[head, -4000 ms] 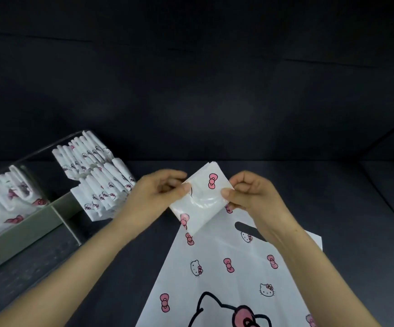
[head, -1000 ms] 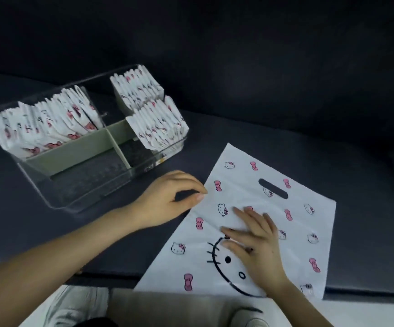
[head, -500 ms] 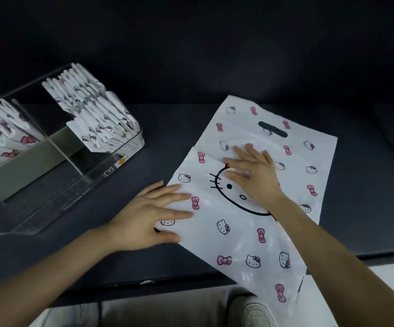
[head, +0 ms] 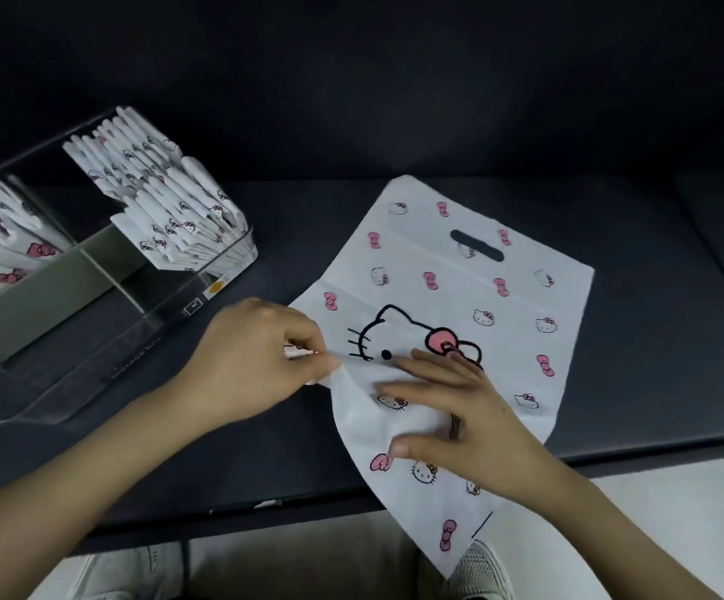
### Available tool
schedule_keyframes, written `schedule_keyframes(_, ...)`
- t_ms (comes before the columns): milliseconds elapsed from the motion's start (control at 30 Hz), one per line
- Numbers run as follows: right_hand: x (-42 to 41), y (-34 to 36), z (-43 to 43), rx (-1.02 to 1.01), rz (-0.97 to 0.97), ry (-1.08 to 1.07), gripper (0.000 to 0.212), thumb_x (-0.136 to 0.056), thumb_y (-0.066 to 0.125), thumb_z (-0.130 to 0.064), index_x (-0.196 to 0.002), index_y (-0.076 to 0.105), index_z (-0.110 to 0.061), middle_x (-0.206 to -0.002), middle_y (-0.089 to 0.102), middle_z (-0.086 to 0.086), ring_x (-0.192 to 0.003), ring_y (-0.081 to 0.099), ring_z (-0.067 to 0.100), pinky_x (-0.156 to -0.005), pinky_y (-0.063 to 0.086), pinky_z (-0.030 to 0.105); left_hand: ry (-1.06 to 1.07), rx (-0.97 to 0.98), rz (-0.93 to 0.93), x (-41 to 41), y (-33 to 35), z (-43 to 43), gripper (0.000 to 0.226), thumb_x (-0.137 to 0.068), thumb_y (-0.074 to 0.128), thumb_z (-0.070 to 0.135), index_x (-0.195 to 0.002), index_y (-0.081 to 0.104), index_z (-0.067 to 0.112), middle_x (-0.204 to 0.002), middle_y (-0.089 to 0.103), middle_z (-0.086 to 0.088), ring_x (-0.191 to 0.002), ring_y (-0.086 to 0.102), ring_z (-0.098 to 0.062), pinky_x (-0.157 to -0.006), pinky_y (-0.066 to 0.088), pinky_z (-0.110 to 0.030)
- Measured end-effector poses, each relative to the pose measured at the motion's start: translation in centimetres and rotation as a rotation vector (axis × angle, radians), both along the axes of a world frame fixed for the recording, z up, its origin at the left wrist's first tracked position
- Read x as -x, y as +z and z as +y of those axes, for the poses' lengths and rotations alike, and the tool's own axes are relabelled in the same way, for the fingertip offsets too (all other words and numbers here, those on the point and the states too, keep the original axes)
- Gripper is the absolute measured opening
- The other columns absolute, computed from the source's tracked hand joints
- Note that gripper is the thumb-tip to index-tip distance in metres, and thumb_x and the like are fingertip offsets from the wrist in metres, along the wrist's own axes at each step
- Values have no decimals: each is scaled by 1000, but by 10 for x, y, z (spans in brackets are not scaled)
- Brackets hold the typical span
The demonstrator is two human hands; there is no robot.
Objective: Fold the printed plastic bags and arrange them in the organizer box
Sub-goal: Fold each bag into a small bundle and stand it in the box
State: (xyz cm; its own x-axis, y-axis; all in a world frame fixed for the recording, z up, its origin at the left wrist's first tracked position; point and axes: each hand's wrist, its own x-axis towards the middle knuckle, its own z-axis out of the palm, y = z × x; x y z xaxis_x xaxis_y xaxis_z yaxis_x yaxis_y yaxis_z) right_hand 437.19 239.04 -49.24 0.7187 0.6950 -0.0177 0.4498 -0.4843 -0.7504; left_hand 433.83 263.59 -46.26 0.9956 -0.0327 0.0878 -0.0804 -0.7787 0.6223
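Dark table (head: 663, 348): one bag (head: 459, 292), one box (head: 74, 361).

We can't read the label (head: 193, 305) on the organizer box (head: 70, 374), its left end runs off frame, and our right hand (head: 459, 413) covers half the cat face (head: 394, 331) on the bag (head: 459, 288).

Dark wall (head: 394, 58) behind; dark tabletop (head: 654, 361); pale tiled floor (head: 698, 504) below.
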Motion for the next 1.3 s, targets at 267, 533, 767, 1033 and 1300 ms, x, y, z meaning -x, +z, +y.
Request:
schedule_keyframes(267,-23,44,2,-360,737,-278,24,-74,62,-30,-79,77,-12,-84,73,12,-81,67,17,-80,52,28,-7,1028,162,-27,44,19,41,-81,54,62,-97,74,30,-99,73,3,-96,68,-15,-72,53,-20)
schedule_keyframes(533,-70,26,-15,-274,857,-525,24,-81,73,-40,-93,72,-19,-86,61,17,-71,58,30,-72,47,34,327,434,232,-30,-46,6,35,-85,71,14,-109,54,32,-90,71,13,-93,67,-11,-84,52,-33)
schedule_keyframes(767,-62,27,-84,-242,734,-862,59,-92,32,-65,-102,69,-20,-94,75,0,-87,71,19,-76,50,34,425,248,132,-39,-58,-2,50,-88,65,19,-133,43,22,-95,69,2,-85,65,-22,-68,47,-32)
schedule_keyframes(1033,-49,-15,-68,361,103,-1000,17,-87,63,-31,-76,67,-18,-68,63,-7,-63,55,14,-52,33,21,406,-323,-14,-47,-65,-11,56,-88,65,27,-136,45,8,-102,60,-21,-79,60,-40,-61,44,-39)
schedule_keyframes(1300,-50,-15,-67,347,94,-999,14,-86,62,-24,-76,66,-15,-72,66,-4,-63,55,13,-53,36,20,-183,-495,-75,-28,-90,-22,57,-98,26,55,-142,44,25,-151,37,-8,-141,29,-26,-116,12,-40)
